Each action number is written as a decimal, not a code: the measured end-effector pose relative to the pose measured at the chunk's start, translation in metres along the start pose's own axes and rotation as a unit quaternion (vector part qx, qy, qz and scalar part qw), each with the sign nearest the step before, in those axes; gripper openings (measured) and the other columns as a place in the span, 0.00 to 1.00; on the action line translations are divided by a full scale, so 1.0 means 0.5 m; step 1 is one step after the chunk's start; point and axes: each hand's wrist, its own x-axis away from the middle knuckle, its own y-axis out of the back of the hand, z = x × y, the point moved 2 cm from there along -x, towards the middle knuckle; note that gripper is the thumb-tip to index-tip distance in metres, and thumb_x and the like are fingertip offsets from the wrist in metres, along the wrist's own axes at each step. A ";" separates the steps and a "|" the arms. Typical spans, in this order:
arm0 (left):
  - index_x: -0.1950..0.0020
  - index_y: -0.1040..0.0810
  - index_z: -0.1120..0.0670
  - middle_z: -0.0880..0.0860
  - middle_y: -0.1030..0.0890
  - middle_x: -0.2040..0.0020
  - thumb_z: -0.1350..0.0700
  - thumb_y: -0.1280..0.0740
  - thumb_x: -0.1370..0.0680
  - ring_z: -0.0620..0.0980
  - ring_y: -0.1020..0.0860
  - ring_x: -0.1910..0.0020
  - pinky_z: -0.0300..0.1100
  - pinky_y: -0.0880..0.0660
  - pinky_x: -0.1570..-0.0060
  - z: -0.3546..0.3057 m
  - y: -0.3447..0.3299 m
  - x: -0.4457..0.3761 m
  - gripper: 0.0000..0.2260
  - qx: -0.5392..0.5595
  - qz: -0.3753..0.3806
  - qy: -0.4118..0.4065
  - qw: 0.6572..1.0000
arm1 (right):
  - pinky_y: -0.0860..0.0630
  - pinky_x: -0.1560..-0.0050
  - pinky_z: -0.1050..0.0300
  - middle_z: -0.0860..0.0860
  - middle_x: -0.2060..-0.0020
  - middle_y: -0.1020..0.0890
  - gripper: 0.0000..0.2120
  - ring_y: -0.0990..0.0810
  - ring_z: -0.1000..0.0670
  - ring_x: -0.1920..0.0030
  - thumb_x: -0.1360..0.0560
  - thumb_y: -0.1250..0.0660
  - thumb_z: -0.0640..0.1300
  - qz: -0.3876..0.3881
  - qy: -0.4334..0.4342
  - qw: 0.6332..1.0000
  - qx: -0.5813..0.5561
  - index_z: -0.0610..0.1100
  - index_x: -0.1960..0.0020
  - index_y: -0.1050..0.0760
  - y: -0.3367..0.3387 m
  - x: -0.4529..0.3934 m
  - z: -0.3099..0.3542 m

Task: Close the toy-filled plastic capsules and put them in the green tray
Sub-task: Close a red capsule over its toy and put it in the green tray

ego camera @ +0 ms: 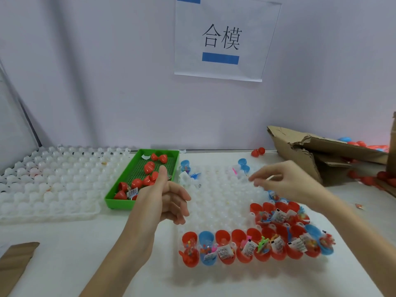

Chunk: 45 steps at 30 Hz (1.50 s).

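A green tray (111, 196) left of centre holds several closed red capsules (149, 167). My left hand (165, 198) hovers at the tray's near right corner, thumb up, fingers loosely curled, holding nothing. A white moulded rack (222, 196) in front of me carries open red and blue capsules (240, 245) filled with small toys and paper slips along its near and right sides. My right hand (285, 183) reaches over the rack's far right part, fingers bent downward near an open blue capsule (243, 166); nothing clear shows in its fingertips.
A second white rack (49, 185), without capsules, lies to the left of the tray. Torn cardboard boxes (317, 151) with loose red and blue capsules sit at the back right. A cardboard piece (15, 260) lies at the near left. A wall with a paper sign stands behind.
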 end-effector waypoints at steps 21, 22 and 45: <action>0.66 0.16 0.55 0.60 0.18 0.68 0.39 0.38 0.18 0.54 0.21 0.71 0.41 0.23 0.68 -0.004 -0.019 0.013 0.27 -0.034 -0.003 -0.010 0.999 | 0.25 0.62 0.68 0.59 0.59 0.18 0.05 0.20 0.58 0.59 0.23 0.28 0.48 0.042 0.045 0.971 0.233 0.56 0.56 0.20 -0.017 -0.014 0.020; 0.65 0.16 0.55 0.58 0.17 0.67 0.38 0.35 0.20 0.53 0.20 0.70 0.41 0.23 0.67 -0.002 -0.023 0.015 0.24 -0.052 0.001 -0.025 0.998 | 0.23 0.61 0.66 0.59 0.59 0.18 0.05 0.20 0.57 0.60 0.23 0.28 0.48 0.032 0.048 0.974 0.219 0.55 0.57 0.20 -0.010 -0.017 0.029; 0.48 0.19 0.52 0.46 0.15 0.53 0.62 0.24 0.23 0.47 0.13 0.58 0.37 0.17 0.54 0.010 -0.035 0.019 0.08 -0.162 -0.024 -0.120 0.979 | 0.20 0.65 0.65 0.55 0.58 0.16 0.05 0.14 0.60 0.60 0.17 0.37 0.40 -0.084 0.053 0.979 -0.181 0.47 0.51 0.26 -0.176 0.020 0.147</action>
